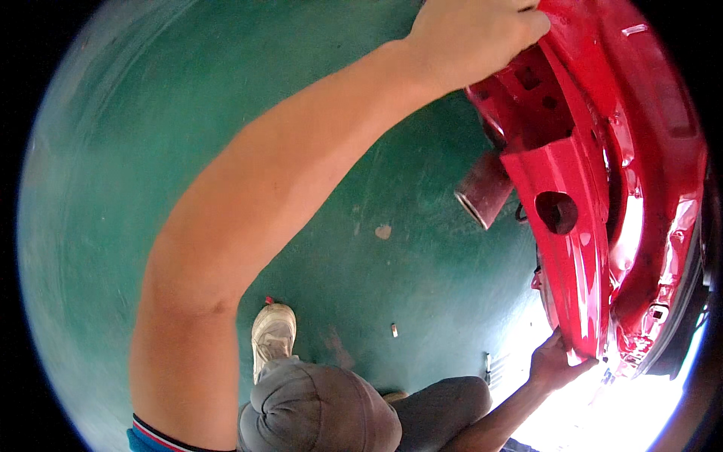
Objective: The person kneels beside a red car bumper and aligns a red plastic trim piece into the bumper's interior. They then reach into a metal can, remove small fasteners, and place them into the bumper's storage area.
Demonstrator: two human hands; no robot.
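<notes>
On top of red car panel, left hand clamped its edge; below panel, right hand gripped lower rim; better kept both grips firm and level

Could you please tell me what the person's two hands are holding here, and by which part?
Both grip the red car body panel: the left hand holds its upper edge, the right hand its lower end.
</notes>
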